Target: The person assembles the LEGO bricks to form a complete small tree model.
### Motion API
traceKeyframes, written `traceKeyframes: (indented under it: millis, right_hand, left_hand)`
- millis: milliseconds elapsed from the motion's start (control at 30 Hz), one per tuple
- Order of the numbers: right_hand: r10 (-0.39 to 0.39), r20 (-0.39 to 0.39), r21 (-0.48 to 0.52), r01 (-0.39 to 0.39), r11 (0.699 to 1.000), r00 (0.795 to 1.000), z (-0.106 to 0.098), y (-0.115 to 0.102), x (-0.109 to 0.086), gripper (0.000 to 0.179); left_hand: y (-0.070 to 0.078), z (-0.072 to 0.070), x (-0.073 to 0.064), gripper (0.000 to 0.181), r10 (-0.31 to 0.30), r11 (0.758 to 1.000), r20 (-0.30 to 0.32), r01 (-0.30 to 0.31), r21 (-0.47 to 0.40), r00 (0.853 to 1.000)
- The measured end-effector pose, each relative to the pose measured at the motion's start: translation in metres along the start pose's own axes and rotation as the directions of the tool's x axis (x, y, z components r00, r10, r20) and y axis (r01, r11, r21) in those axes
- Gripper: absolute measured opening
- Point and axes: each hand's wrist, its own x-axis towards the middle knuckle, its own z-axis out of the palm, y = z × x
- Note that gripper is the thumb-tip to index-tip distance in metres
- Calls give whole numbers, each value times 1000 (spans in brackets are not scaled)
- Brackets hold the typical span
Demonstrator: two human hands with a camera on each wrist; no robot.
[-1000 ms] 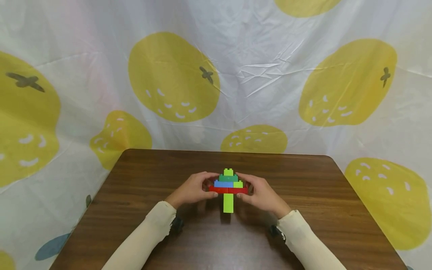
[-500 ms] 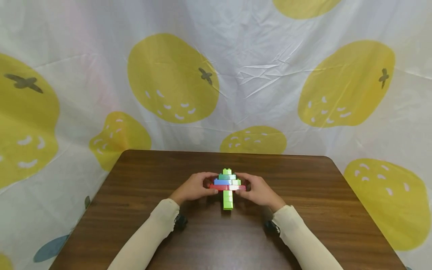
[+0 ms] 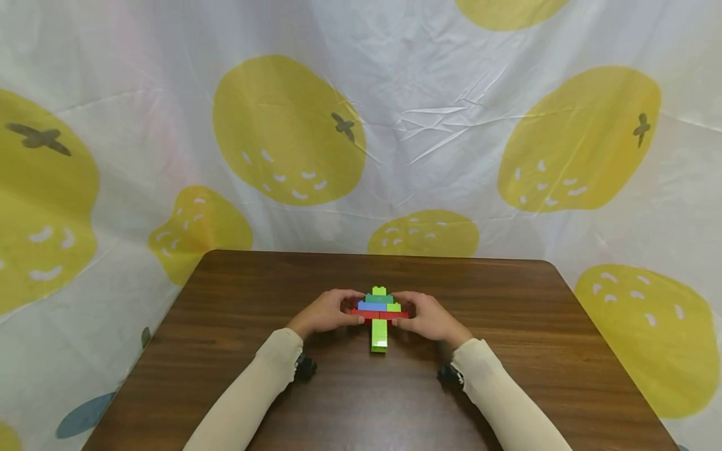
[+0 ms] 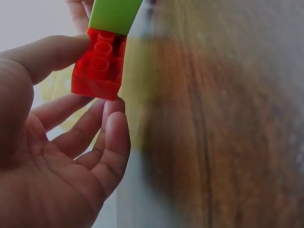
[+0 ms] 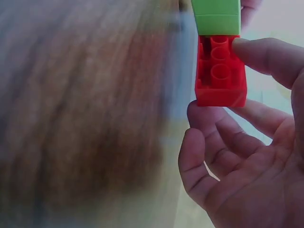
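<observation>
A tree-shaped model of toy building bricks (image 3: 379, 335) is held between two hands over the middle of the table. Its light green stem lies below a row of red bricks (image 3: 366, 315). Above that come a blue brick (image 3: 372, 307) beside a light green one, a dark green brick (image 3: 379, 299), and a small light green brick on top. The left hand (image 3: 327, 311) grips the left end of the red row, thumb in front, fingers behind. The right hand (image 3: 431, 317) pinches the right end likewise. Hollow red undersides (image 4: 100, 59) show in the wrist views. Whether the stem touches the table I cannot tell.
A brown wood-grain table (image 3: 507, 300) with rounded far corners lies under the hands. Behind it hangs a white curtain (image 3: 429, 138) printed with yellow fruit. A dark wrist device (image 3: 306, 368) sits below each cream sleeve (image 3: 248, 388).
The brick model has shifted slightly left and looks a little smaller, its stem end raised slightly in view. The forearms have come a little closer together. Both hands keep their hold.
</observation>
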Motion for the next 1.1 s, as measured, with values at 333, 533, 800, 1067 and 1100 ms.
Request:
traceKeyframes:
  millis: [333,533,800,1067,1100]
  right_hand:
    - [30,29,-55,-29,998,999,1,2,2,60]
    - [27,49,-67,-24,997,998,3,2,3,58]
    - [21,66,-60,-17,998,998,1,1,3,58]
    - [24,55,-53,-21,998,998,-6,-1,-5,54]
    - [22,43,-62,-19,998,999,-8,-1,-7,53]
  left_hand:
    - [-5,3,3,59,-32,999,19,31,32,999]
    - [-5,3,4,57,-45,998,28,44,54,999]
    - [-2,3,1,56,-62,996,39,59,59,997]
    - [-2,2,-1,50,-29,997,6,28,73,1000]
    - [-2,1,-3,49,-24,997,-8,24,77,1000]
